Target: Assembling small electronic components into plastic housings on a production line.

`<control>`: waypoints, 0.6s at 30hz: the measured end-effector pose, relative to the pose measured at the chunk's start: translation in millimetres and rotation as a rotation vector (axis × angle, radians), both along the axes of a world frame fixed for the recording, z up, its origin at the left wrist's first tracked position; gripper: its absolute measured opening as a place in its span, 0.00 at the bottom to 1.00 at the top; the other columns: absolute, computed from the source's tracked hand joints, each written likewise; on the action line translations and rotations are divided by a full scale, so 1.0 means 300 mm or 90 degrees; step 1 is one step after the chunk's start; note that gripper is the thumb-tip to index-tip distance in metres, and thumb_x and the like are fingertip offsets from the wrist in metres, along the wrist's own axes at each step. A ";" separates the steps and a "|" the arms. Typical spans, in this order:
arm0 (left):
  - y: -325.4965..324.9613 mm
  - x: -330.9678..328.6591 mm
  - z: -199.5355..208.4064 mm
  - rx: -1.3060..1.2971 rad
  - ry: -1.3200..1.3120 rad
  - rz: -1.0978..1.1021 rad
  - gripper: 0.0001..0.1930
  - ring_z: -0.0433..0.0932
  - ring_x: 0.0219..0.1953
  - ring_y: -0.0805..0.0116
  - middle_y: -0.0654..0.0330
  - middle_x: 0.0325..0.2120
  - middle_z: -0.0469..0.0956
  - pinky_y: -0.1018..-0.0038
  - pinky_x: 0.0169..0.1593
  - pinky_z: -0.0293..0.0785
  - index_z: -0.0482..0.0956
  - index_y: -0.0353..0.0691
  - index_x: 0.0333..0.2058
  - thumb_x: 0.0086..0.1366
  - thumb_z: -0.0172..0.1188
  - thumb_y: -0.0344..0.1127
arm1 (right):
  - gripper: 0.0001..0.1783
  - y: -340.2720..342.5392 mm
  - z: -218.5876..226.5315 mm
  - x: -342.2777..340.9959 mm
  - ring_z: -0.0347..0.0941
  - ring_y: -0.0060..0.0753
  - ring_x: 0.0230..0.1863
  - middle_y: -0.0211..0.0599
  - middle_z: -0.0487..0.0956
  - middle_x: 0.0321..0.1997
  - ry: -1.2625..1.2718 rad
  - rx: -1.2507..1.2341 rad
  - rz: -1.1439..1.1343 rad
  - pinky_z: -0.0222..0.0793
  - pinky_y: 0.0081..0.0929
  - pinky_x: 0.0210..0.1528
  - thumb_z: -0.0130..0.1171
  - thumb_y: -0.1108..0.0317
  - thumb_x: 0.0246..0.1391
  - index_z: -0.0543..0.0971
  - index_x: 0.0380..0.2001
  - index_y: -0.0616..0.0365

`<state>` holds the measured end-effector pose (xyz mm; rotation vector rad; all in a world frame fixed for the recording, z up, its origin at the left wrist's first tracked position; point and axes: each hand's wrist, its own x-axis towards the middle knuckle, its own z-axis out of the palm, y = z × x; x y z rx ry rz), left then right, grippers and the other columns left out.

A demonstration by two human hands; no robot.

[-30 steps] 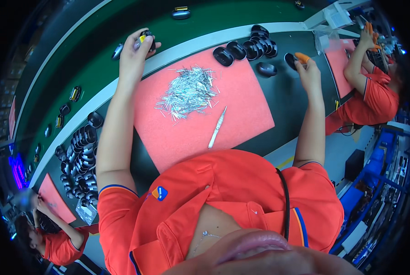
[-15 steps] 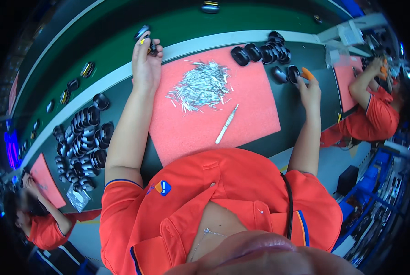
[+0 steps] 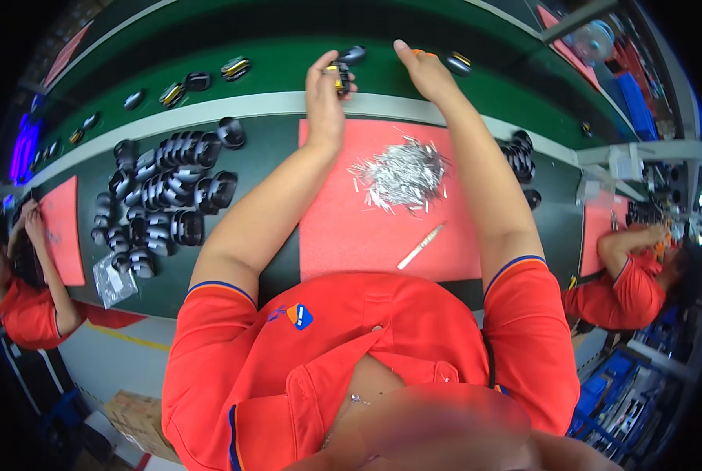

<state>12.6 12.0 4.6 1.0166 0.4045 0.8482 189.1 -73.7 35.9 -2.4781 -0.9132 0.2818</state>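
Note:
My left hand [image 3: 327,98] is at the near edge of the green conveyor belt, fingers curled round a small black-and-yellow part [image 3: 338,77]. Just beyond its fingertips is a dark rounded housing [image 3: 354,55] on the belt. My right hand [image 3: 428,72] reaches over the belt, its thumb stretched out and nothing visible in it. Orange covers show at its fingers, which are partly hidden. A black-and-yellow piece [image 3: 459,63] sits right of that hand. Below my hands, a pink mat [image 3: 327,235] bears a heap of thin silvery strips [image 3: 404,174] and a pale pen-like tool [image 3: 421,245].
Many black housings [image 3: 166,188] stand in rows on the table at left, beside a clear plastic bag [image 3: 115,279]. More housings [image 3: 518,157] lie behind my right forearm. Several pieces [image 3: 235,68] are along the belt. Co-workers in red sit at left [image 3: 33,302] and right [image 3: 618,275].
My right hand has left the dark housing at the right of the table and swung out over the belt. My left hand still holds its part. The view has shifted, and the belt pieces have moved.

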 end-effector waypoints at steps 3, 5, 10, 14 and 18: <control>0.006 -0.006 0.006 0.004 0.007 0.025 0.19 0.72 0.34 0.74 0.59 0.34 0.74 0.79 0.42 0.67 0.65 0.38 0.54 0.68 0.40 0.38 | 0.38 0.154 -0.084 -0.080 0.75 0.43 0.47 0.48 0.78 0.41 -0.152 -0.026 -0.060 0.66 0.37 0.51 0.45 0.32 0.52 0.78 0.43 0.57; 0.011 -0.001 0.000 0.008 -0.003 0.035 0.19 0.72 0.36 0.74 0.60 0.34 0.73 0.78 0.43 0.67 0.66 0.37 0.54 0.68 0.40 0.37 | 0.32 0.194 -0.104 -0.100 0.75 0.45 0.47 0.47 0.78 0.42 -0.159 -0.027 -0.019 0.67 0.39 0.52 0.56 0.39 0.49 0.77 0.43 0.58; 0.030 0.014 -0.026 0.075 -0.021 0.093 0.18 0.68 0.38 0.75 0.60 0.37 0.71 0.79 0.46 0.65 0.67 0.35 0.53 0.67 0.42 0.35 | 0.30 0.256 -0.125 -0.174 0.78 0.48 0.41 0.48 0.80 0.37 0.041 0.253 0.030 0.71 0.35 0.44 0.66 0.52 0.44 0.71 0.42 0.64; 0.016 -0.004 -0.001 0.077 -0.034 0.104 0.18 0.67 0.40 0.76 0.60 0.41 0.69 0.80 0.47 0.64 0.65 0.37 0.54 0.67 0.43 0.34 | 0.26 0.249 -0.117 -0.181 0.78 0.43 0.38 0.46 0.80 0.35 0.093 0.347 0.007 0.71 0.30 0.41 0.64 0.56 0.46 0.69 0.42 0.64; -0.010 -0.006 0.015 0.044 -0.053 0.045 0.21 0.70 0.42 0.76 0.58 0.42 0.72 0.80 0.48 0.65 0.61 0.36 0.57 0.68 0.48 0.36 | 0.23 0.095 -0.013 -0.149 0.74 0.24 0.39 0.34 0.77 0.43 0.284 0.429 0.033 0.65 0.19 0.44 0.55 0.57 0.57 0.71 0.52 0.59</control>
